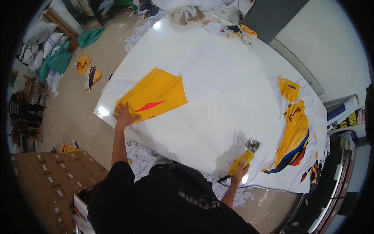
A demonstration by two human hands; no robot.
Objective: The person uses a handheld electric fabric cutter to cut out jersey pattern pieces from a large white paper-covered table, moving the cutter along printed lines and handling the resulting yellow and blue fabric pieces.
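A yellow fabric piece with a red wedge shape point(156, 89) lies on the white table point(222, 124), at the left half. My left hand point(126, 115) rests on its near left corner, fingers spread. My right hand point(240, 168) grips a yellow handheld electric cutter point(243, 160) with a round metal head and a black cord, at the table's near right. A longer printed fabric piece point(292, 128), yellow with blue and red bands, lies rumpled along the right side.
Scrap piles point(187, 15) sit at the table's far end. Stacked brown boxes point(54, 175) stand at lower left, sacks point(44, 43) at upper left. Loose yellow scraps point(82, 63) and white offcuts lie on the floor. A person's legs point(105, 7) show at the far upper left.
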